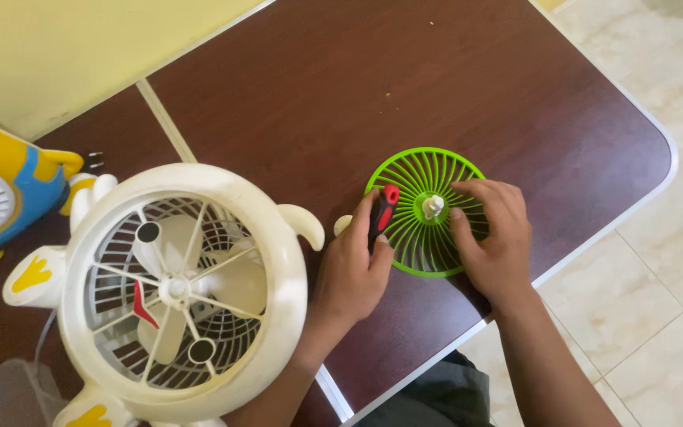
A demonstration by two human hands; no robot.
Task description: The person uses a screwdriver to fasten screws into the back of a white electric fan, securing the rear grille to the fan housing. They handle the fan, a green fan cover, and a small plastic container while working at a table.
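Two bare hands meet over a green fan grille point(428, 237) that lies flat on the dark brown table point(318, 95), a little right of the frame's centre and close to the table's lower right edge. The left hand point(353, 265) has its fingers wrapped tight around a red and black screwdriver point(383, 212), the handle pointing toward the upper frame, and it overlaps the grille's left rim. The right hand point(493, 237) rests on the grille's right half with fingers spread slightly and curled down onto the spokes, gripping nothing; its thumb and forefinger lie just beside a small white hub point(432, 206) that stands at the grille's middle.

Just left of the left hand sits a white fan body point(187, 292) with blades and a wire guard, filling the lower left of the frame; one of its curved ear-shaped tabs nearly touches the left wrist. A small pale cap point(342, 224) lies on the table between that tab and the grille. At the far left edge a yellow and blue fan point(9, 186) is partly cut off. Pale floor tiles point(658, 269) show at the right.
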